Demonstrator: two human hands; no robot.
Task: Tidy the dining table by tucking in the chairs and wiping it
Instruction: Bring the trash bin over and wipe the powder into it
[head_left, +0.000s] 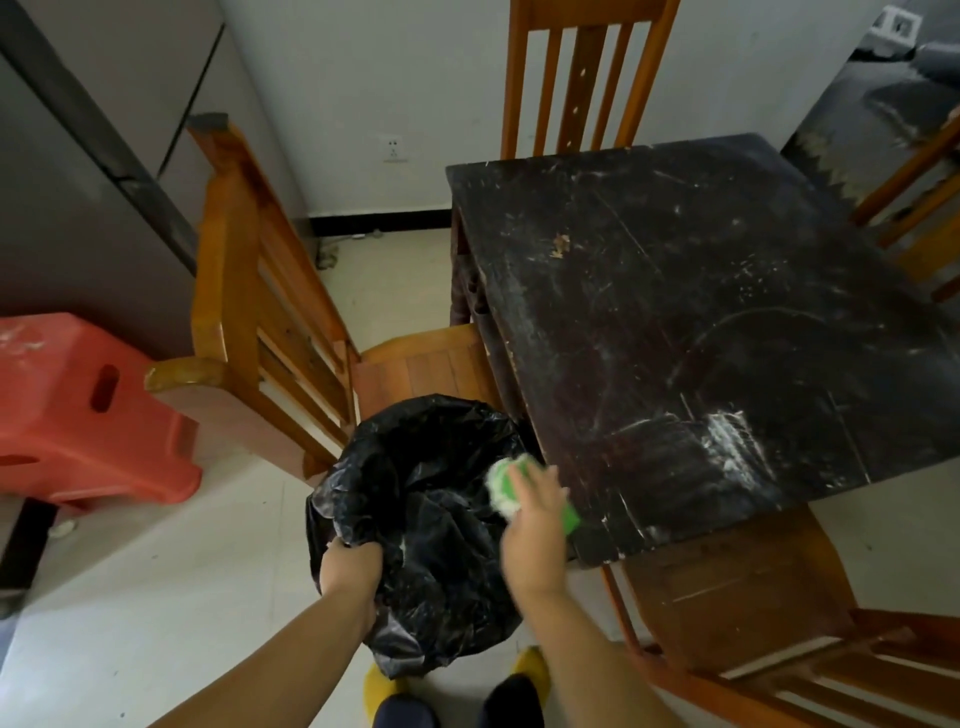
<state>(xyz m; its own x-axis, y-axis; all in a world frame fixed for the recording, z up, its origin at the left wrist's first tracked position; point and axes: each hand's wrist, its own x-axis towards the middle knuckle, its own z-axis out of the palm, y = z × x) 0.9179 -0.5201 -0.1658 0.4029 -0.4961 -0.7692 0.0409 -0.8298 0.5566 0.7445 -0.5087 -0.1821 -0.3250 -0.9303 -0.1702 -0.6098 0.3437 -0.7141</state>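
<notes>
Head view, looking down at a dark, scratched square wooden bench (701, 322) with whitish powdery smears on its top, heaviest near its front-left corner.

Left hand (349, 569) grips the near rim of a black plastic bin bag (421, 525), fingers curled over the edge, bag mouth held open just off the bench's front-left corner.

Right hand (535, 525) is clamped on a green sponge with a white underside (511, 486), held right at that corner, over the bag mouth. Sponge is motion-blurred, so can't tell if it touches the bench edge. White residue shows on the sponge's underside and inside the bag.

Chairs, all orange-brown wood with slatted backs:
- left-side chair (270, 312): seat partly under the bench's left edge, back standing off from it, bag just in front of its seat.
- far chair (582, 78): back upright against the bench's far edge.
- near chair (753, 597): seat partly under the bench's front edge, back rail at the bottom-right of the view.
- right-side chair (930, 208): only part of its frame visible past the bench's right edge.

Red plastic stool (88, 405) sits on the pale tiled floor (156, 597), well left of the bench, beyond the left-side chair. Yellow slippers (530, 670) on the floor below the bag.
</notes>
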